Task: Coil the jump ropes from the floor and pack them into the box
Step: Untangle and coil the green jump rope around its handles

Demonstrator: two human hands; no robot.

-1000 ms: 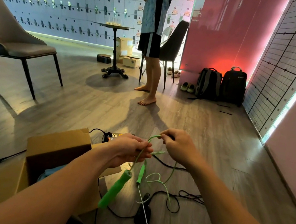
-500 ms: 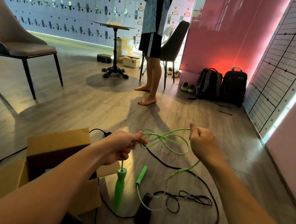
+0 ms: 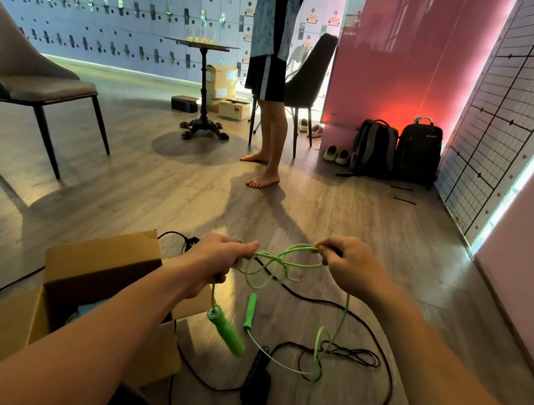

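Note:
My left hand (image 3: 217, 260) grips loops of a green jump rope (image 3: 271, 265) above the floor. One green handle (image 3: 226, 332) dangles below that hand. My right hand (image 3: 348, 266) pinches the rope's loop end a little to the right. The other green handle (image 3: 250, 310) hangs lower, with rope trailing down to the floor. A black jump rope (image 3: 340, 353) lies tangled on the wooden floor, its black handle (image 3: 258, 374) below the green one. The open cardboard box (image 3: 100, 267) stands at lower left, something blue inside.
A barefoot person (image 3: 272, 75) stands ahead by a small round table (image 3: 203, 88) and a dark chair (image 3: 306, 80). A grey chair (image 3: 24, 76) stands at left. Two backpacks (image 3: 398, 149) and shoes lean by the pink wall. A black cable runs past the box.
My right hand first drew the rope out to the right, then came back toward my left hand with a new loop. The dangling green handle has swung.

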